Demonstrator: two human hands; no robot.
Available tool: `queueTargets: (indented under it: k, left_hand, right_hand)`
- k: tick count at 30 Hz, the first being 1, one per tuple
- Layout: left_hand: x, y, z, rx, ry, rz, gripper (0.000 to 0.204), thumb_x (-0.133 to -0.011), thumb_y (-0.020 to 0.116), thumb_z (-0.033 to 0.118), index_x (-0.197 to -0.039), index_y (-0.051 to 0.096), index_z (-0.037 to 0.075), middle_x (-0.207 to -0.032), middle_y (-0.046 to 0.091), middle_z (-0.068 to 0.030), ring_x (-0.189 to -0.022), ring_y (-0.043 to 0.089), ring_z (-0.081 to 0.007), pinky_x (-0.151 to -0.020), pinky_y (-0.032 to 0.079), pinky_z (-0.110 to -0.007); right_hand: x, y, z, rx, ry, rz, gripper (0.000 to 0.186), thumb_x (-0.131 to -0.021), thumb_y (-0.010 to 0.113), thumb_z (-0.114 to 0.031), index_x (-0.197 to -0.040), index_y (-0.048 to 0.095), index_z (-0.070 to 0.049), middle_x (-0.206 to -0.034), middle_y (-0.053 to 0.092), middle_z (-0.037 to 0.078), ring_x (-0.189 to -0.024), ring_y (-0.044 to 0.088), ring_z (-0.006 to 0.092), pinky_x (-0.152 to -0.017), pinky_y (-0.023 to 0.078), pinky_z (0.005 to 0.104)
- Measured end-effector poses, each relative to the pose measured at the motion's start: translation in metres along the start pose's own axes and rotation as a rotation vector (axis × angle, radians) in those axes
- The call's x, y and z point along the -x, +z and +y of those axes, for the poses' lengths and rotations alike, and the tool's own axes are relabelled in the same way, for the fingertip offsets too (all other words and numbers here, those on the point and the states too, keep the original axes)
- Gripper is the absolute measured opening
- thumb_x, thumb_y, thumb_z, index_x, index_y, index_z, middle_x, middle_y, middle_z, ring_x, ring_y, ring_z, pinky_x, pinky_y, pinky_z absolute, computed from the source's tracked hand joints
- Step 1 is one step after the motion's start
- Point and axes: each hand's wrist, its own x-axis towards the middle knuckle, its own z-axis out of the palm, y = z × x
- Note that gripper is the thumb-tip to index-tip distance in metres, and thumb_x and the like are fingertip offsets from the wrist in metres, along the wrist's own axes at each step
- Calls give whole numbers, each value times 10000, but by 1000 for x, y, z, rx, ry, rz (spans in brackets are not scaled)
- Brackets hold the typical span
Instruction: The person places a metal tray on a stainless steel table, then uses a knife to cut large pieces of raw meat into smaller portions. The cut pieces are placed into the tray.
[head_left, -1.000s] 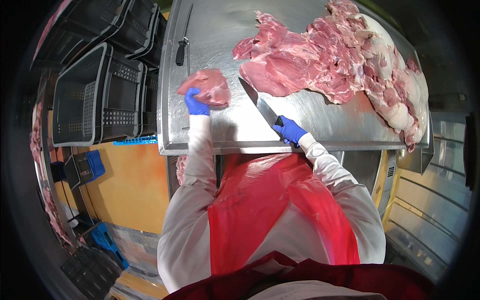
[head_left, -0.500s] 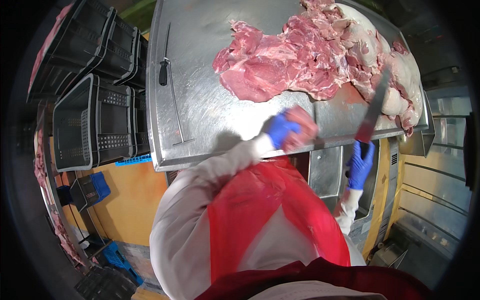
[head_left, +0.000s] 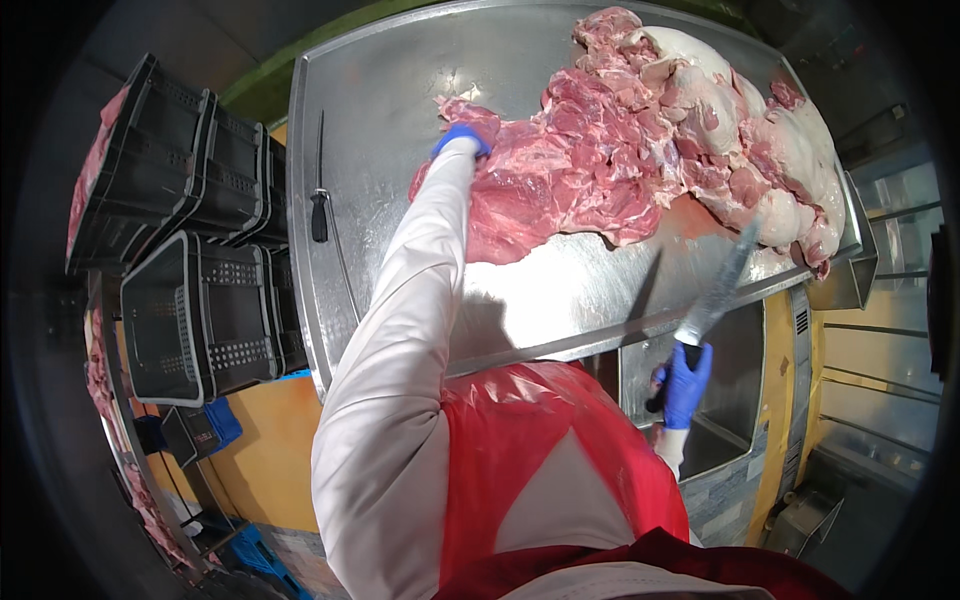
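Observation:
My left arm stretches far out over the steel table, and my left hand (head_left: 462,139), in a blue glove, touches the left end of a heap of raw pink meat (head_left: 590,150). Its fingers are mostly hidden behind the wrist and against the meat, so their grip does not show. Held low by the table's near edge, my right hand (head_left: 687,385), also blue-gloved, is closed round the black handle of a long knife (head_left: 722,283). The blade points up and away, toward pale, skin-covered pieces of meat (head_left: 790,215) at the right.
On the steel table (head_left: 385,75), a sharpening steel (head_left: 319,200) with a black handle and a thin metal rod (head_left: 342,275) lie at the left. Grey perforated crates (head_left: 230,310) stand beyond that edge. A metal basin (head_left: 728,400) sits below my right hand.
My left hand has moved forward and left from near my body, where it held a piece of meat, to the heap. My right hand with the knife has drawn slightly down and left.

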Motion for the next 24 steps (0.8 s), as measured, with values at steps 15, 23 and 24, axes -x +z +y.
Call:
queueTargets:
  k: [15, 23, 24]
  left_hand:
    - [233, 63, 40, 1142, -375, -78, 438, -794, 712, 349, -1043, 708, -11, -960, 712, -114, -874, 647, -205, -805, 514, -336]
    - [224, 46, 94, 1258, -592, -92, 406, -754, 712, 292, -985, 705, -42, -897, 698, -119, -795, 612, -207, -734, 492, -366]
    - [226, 39, 99, 1256, -603, -89, 409, -750, 716, 297, -979, 707, -42, -884, 694, -116, -782, 603, -204, -727, 491, -366]
  right_hand:
    - [-305, 190, 59, 446, -453, -267, 371, -903, 636, -276, -1122, 470, -26, -946, 659, 241, -894, 656, 383, -763, 494, 453]
    - [-186, 217, -10, 617, -600, -492, 354, -924, 554, -255, -1182, 446, -39, -897, 643, 277, -834, 626, 477, -715, 488, 531]
    - [-168, 225, 6, 583, -646, -565, 366, -926, 541, -235, -1226, 439, -51, -939, 631, 300, -889, 616, 482, -753, 479, 528]
